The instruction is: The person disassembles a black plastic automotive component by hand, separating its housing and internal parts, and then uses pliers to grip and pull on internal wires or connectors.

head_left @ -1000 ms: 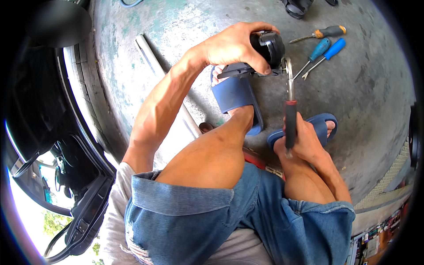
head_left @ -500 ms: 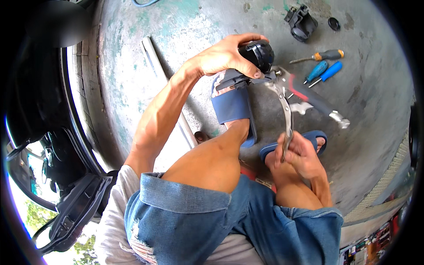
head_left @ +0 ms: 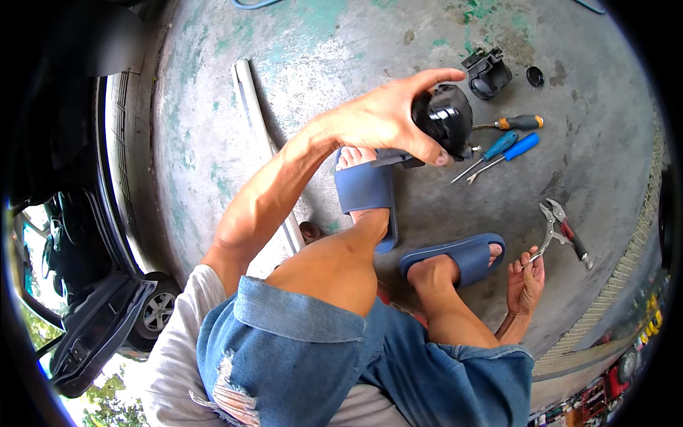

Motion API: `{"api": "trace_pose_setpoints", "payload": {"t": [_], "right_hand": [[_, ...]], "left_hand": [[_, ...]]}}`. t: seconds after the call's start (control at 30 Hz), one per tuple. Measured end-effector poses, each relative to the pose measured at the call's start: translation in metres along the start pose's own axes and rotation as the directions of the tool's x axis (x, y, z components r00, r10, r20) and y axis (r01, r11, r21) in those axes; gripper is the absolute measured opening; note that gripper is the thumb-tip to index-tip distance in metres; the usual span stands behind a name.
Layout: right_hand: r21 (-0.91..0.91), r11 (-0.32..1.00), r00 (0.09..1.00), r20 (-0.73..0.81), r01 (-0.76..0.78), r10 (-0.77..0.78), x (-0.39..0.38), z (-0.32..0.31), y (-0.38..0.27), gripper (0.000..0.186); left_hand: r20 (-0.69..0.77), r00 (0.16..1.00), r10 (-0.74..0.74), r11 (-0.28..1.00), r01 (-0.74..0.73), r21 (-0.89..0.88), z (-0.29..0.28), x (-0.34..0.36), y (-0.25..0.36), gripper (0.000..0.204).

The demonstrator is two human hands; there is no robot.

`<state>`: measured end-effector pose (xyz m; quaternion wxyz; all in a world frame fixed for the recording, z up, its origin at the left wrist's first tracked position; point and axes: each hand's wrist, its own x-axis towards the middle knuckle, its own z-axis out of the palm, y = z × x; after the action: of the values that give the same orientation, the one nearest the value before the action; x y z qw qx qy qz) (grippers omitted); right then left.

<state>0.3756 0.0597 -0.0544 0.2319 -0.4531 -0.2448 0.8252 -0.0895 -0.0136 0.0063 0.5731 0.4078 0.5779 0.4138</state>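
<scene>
Between the thumb and fingers of my left hand [head_left: 377, 117] is a black plastic part with a rounded, glossy housing [head_left: 452, 114], held above the floor near my left foot. A small metal screw [head_left: 476, 149] sticks out at its lower right side. Out to the right, my right hand [head_left: 525, 285] grips one handle of the locking pliers [head_left: 549, 226]; their jaws are apart with nothing between them, and the other handle is red and black. The pliers are low, beside my right foot, well away from the black part.
Beyond the black part lie an orange-and-black screwdriver [head_left: 521, 122], a teal-handled screwdriver [head_left: 501, 145], a blue-handled fork-tipped tool [head_left: 523, 146], a black plastic housing [head_left: 488, 80] and a round black cap [head_left: 535, 76]. A long metal rail [head_left: 249, 99] lies left; a car door [head_left: 92, 341] stands further left.
The locking pliers have come away from the black part and moved right, down toward the floor, in my right hand. My left hand has shifted slightly right with the part.
</scene>
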Motion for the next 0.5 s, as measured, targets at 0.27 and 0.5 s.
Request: {"api": "trace_pose_setpoints", "payload": {"t": [0.27, 0.5], "right_hand": [[0.005, 1.0, 0.989, -0.146, 0.029, -0.028, 0.003, -0.051, 0.011, 0.056], [-0.913, 0.124, 0.917, -0.397, -0.389, -0.045, 0.012, 0.004, -0.008, 0.044]], "left_hand": [[-0.017, 0.995, 0.095, 0.992, -0.093, 0.085, 0.029, 0.002, 0.026, 0.107], [-0.057, 0.965, 0.255, 0.893, -0.212, 0.397, 0.054, 0.004, 0.043, 0.104]]}}
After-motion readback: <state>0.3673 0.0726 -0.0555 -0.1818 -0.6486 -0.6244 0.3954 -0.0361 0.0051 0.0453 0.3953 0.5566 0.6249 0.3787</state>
